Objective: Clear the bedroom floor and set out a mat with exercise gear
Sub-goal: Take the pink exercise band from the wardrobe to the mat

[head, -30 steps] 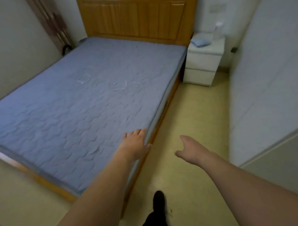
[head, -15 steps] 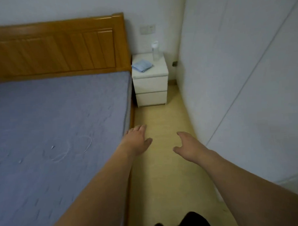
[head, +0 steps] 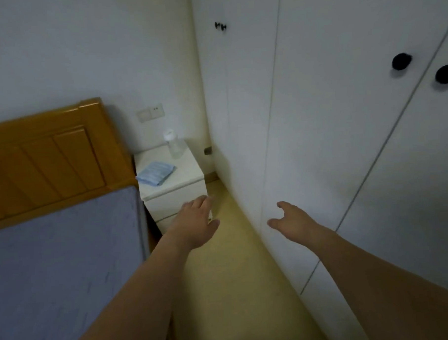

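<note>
My left hand [head: 195,223] is stretched forward, palm down, fingers loosely apart and holding nothing, just in front of the white nightstand [head: 178,197]. My right hand [head: 293,222] is also empty with fingers spread, close to the white wardrobe doors [head: 319,140]. Between them runs a narrow strip of pale yellow floor [head: 238,285] with nothing lying on it. No mat or exercise gear shows in this view.
A bed with a blue-grey mattress [head: 63,266] and wooden headboard [head: 50,157] fills the left. The nightstand carries a folded blue cloth [head: 156,172] and a clear bottle [head: 174,146]. Black knobs [head: 401,61] sit on the wardrobe doors at the right.
The view has swung right, from the bed toward the nightstand and wardrobe. Both hands stay empty and outstretched, now nearer the nightstand and wardrobe doors.
</note>
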Demonstrator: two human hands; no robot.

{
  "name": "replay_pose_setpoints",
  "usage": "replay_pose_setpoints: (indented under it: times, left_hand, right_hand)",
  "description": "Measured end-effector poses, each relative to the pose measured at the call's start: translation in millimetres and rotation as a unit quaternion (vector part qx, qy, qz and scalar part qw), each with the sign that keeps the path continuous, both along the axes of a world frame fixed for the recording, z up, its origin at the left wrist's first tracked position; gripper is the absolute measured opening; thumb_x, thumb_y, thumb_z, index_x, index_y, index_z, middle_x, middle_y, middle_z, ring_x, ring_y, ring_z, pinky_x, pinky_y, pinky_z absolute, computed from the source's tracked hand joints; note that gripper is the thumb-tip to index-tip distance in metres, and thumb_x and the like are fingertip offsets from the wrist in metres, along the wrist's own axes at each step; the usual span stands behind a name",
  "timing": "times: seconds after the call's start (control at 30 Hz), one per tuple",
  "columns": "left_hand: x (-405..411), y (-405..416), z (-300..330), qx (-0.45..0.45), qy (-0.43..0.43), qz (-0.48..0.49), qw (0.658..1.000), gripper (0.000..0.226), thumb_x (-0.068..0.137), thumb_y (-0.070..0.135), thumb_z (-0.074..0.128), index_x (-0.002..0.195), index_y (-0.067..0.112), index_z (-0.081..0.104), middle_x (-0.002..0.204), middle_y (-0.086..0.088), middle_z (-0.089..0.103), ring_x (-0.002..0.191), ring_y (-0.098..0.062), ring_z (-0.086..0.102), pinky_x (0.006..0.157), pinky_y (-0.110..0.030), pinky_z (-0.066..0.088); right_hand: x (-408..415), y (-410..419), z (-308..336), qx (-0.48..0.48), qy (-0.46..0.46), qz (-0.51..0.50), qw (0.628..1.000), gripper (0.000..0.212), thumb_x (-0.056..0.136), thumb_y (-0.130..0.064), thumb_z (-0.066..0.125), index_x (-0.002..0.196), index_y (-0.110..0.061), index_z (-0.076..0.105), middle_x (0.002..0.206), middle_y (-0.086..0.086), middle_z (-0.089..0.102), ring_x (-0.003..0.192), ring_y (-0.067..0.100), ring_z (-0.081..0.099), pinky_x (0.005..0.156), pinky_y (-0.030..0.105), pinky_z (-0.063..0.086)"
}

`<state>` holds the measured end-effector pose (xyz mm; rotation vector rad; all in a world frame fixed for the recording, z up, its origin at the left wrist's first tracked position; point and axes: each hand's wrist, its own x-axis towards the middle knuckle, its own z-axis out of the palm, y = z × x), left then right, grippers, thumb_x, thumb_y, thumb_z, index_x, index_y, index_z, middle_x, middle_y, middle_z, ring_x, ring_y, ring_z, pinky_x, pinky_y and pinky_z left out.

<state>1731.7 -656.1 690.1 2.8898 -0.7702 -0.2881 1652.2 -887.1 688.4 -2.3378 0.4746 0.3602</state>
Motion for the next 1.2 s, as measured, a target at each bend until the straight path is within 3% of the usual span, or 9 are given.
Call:
replay_pose_setpoints:
  times: [0.27, 0.47, 0.67, 0.83, 0.97, 1.03, 1.13, 1.2]
  left_hand:
    - [113, -115, 63, -0.021, -0.08, -0.234, 0.969, 0.066, 0.102, 0.039, 0.038, 0.155, 0.017, 0.008, 0.162, -0.007, 0.01, 0.148, -0.024, 0.013, 0.121, -0.039, 0.009]
    - [114, -220, 130, -0.114, -0.156, -0.41, 0.891, 0.066, 0.101, 0.038, 0.041, 0.155, 0.019, 0.01, 0.163, -0.005, 0.011, 0.149, -0.021, 0.012, 0.121, -0.038, 0.008]
    - [88, -268, 177, -0.157, -0.197, -0.501, 0.828, 0.073, 0.1, 0.039, 0.042, 0.156, 0.015, 0.002, 0.163, -0.006, 0.005, 0.148, -0.022, 0.016, 0.121, -0.037, 0.016]
    - [70, -281, 193, -0.181, -0.166, -0.508, 0.826, 0.073, 0.099, 0.033, 0.044, 0.156, 0.014, 0.001, 0.162, -0.01, 0.005, 0.139, -0.031, 0.034, 0.112, -0.04, 0.034]
    - [54, -289, 202, -0.199, -0.084, -0.471, 0.855, 0.067, 0.1, 0.023, 0.039, 0.155, 0.012, 0.003, 0.162, -0.009, 0.005, 0.138, -0.03, 0.034, 0.113, -0.037, 0.032]
    - [46, -292, 210, -0.222, -0.051, -0.439, 0.869, 0.057, 0.1, 0.015, 0.038, 0.153, 0.009, 0.019, 0.158, -0.01, 0.019, 0.131, -0.027, 0.042, 0.106, -0.032, 0.035]
    - [44, -292, 220, -0.243, -0.062, -0.407, 0.879, 0.04, 0.094, 0.003, 0.04, 0.133, 0.005, 0.047, 0.136, -0.011, 0.048, 0.111, -0.025, 0.053, 0.094, -0.03, 0.041]
    - [47, -286, 221, -0.245, -0.084, -0.405, 0.877, 0.034, 0.093, 0.001, 0.041, 0.124, 0.002, 0.054, 0.126, -0.012, 0.057, 0.099, -0.021, 0.053, 0.091, -0.032, 0.042]
  right_hand:
    - [45, -46, 55, -0.02, -0.034, -0.148, 0.988, 0.066, 0.094, -0.033, 0.058, 0.149, -0.011, 0.029, 0.155, 0.01, 0.03, 0.139, 0.025, 0.035, 0.11, 0.033, 0.03]
    - [30, -85, 97, -0.057, -0.045, -0.284, 0.956, 0.063, 0.093, -0.033, 0.059, 0.147, -0.011, 0.034, 0.154, 0.008, 0.032, 0.138, 0.024, 0.036, 0.111, 0.031, 0.029]
    - [7, -101, 128, -0.07, -0.072, -0.356, 0.929, 0.059, 0.093, -0.03, 0.059, 0.144, -0.009, 0.038, 0.15, 0.01, 0.037, 0.135, 0.025, 0.038, 0.108, 0.03, 0.032]
    - [-16, -108, 134, -0.061, -0.098, -0.412, 0.904, 0.057, 0.091, -0.022, 0.06, 0.143, -0.007, 0.041, 0.145, 0.012, 0.043, 0.131, 0.027, 0.043, 0.107, 0.033, 0.035]
    - [-21, -103, 132, -0.052, -0.104, -0.424, 0.898, 0.054, 0.093, -0.018, 0.057, 0.143, -0.007, 0.041, 0.144, 0.012, 0.044, 0.131, 0.027, 0.043, 0.108, 0.034, 0.035]
    - [-19, -101, 131, -0.048, -0.112, -0.423, 0.898, 0.051, 0.094, -0.015, 0.053, 0.143, -0.006, 0.041, 0.144, 0.013, 0.044, 0.131, 0.027, 0.043, 0.109, 0.034, 0.035]
    - [-14, -97, 130, -0.033, -0.135, -0.43, 0.892, 0.048, 0.097, -0.014, 0.046, 0.144, -0.006, 0.039, 0.145, 0.013, 0.042, 0.13, 0.028, 0.043, 0.109, 0.035, 0.036]
    - [-9, -92, 131, -0.01, -0.16, -0.438, 0.885, 0.045, 0.099, -0.016, 0.043, 0.142, -0.004, 0.037, 0.139, 0.016, 0.048, 0.117, 0.028, 0.051, 0.101, 0.037, 0.041]
